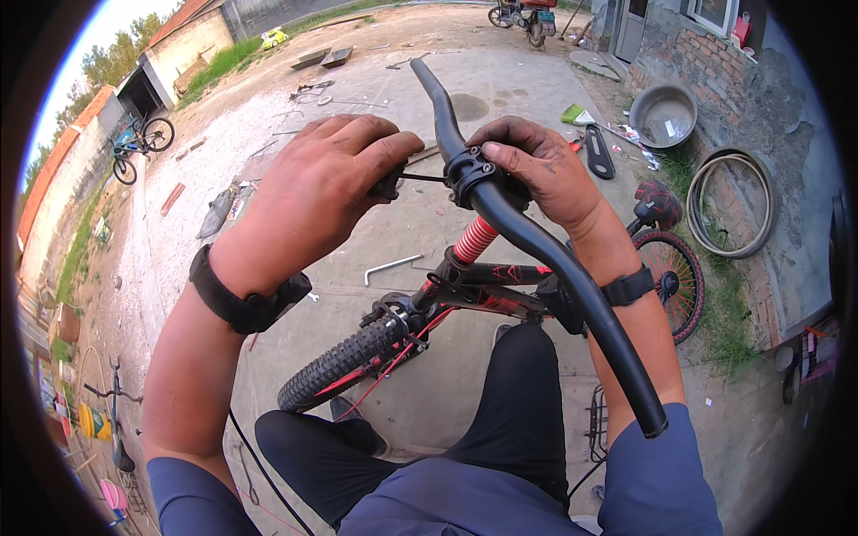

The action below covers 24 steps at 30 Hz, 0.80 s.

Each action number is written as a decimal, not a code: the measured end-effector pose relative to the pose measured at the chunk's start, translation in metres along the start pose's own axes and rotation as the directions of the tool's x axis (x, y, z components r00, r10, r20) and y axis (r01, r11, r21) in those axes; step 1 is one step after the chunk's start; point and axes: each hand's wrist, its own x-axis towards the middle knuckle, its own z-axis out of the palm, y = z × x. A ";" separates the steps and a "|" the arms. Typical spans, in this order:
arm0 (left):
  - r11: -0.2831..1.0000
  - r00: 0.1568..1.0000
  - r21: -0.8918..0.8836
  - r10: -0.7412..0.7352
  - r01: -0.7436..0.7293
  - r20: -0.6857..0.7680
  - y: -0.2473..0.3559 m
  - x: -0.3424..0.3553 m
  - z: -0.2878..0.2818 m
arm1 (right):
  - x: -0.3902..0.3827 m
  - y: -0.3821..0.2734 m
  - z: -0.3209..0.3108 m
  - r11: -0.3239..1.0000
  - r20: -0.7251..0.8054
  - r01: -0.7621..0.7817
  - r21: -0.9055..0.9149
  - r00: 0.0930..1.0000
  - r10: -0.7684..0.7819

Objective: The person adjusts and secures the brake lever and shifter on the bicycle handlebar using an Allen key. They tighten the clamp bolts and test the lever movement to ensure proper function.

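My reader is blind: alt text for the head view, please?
A person's right hand grips a black handlebar at its clamp on a bike; the left hand holds a dark tool, its thin shaft reaching toward the clamp. An L-shaped bar lies below.

Grey concrete ground (344,246), silver hex key (395,264), small wrench (313,297) nearby, green-and-white brush (577,115) farther off

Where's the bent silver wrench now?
In the head view, the bent wrench lies on the concrete, left of the red-banded tube and beyond the front tyre.
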 end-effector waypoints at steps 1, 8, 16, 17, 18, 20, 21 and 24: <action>0.999 0.999 0.023 0.032 -0.032 -0.024 -0.002 0.001 0.000 | 0.000 0.000 0.001 1.000 0.002 0.003 0.003 1.000 -0.003; 0.996 0.995 -0.060 -0.060 0.065 0.082 -0.003 0.002 -0.005 | 0.001 0.001 0.001 1.000 0.000 0.018 -0.019 1.000 -0.018; 0.306 0.661 -0.624 -0.577 0.719 0.479 0.029 0.007 0.002 | 0.000 0.000 0.001 0.999 0.003 0.014 -0.035 1.000 -0.014; 0.200 0.611 -0.635 -0.586 0.746 0.533 0.030 0.010 0.000 | 0.000 0.000 0.000 0.999 0.006 0.009 -0.032 1.000 -0.009; 0.093 0.559 -0.637 -0.586 0.765 0.587 0.031 0.011 -0.001 | 0.000 0.001 0.000 1.000 0.009 0.005 -0.029 1.000 -0.004; 0.172 0.596 -0.646 -0.608 0.744 0.524 0.030 0.009 -0.003 | 0.000 0.000 0.001 0.999 0.010 0.005 -0.035 1.000 -0.004; 0.212 0.614 -0.648 -0.617 0.732 0.492 0.028 0.007 -0.004 | 0.001 -0.001 0.001 0.999 0.010 0.006 -0.045 1.000 -0.006; 0.429 0.714 -0.601 -0.588 0.674 0.381 0.023 0.006 -0.015 | 0.000 0.000 0.000 0.998 0.000 0.006 -0.055 1.000 -0.006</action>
